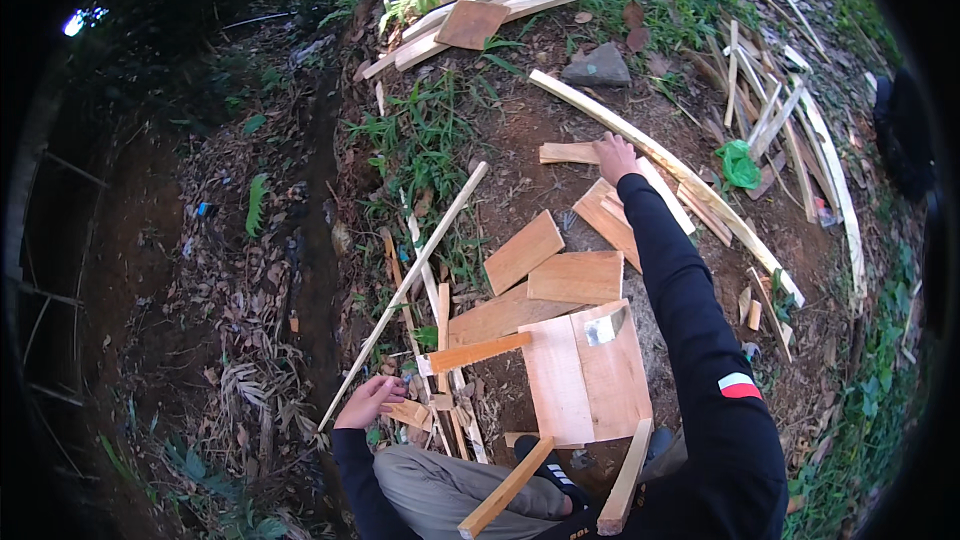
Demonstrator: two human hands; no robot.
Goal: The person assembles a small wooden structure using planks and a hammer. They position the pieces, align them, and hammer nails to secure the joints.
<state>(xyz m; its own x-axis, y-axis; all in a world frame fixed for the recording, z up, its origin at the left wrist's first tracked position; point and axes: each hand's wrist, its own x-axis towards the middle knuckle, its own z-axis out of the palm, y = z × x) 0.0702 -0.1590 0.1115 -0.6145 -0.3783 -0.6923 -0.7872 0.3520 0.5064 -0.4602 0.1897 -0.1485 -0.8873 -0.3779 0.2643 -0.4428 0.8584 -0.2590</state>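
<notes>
My right hand (615, 155) is stretched far forward, its fingers closed around the right end of a short wooden block (568, 153) on the soil. My left hand (370, 402) hovers by my left knee with its fingers loosely apart and nothing in them, close to a wood offcut (411, 413). Before me is a square wooden panel (560, 380) of joined boards, with a shiny patch near its far edge. Two wooden legs, one left (507, 490) and one right (625, 480), extend from it toward me. An orange-brown strip (478, 351) sticks out to its left.
Several flat boards (575, 277) overlap beyond the panel. A long pale batten (670, 165) curves past my right arm, and a thin stick (405, 290) slants at left. Stacked strips (490, 5), a grey stone (597, 67) and a green plastic bag (738, 164) lie farther off.
</notes>
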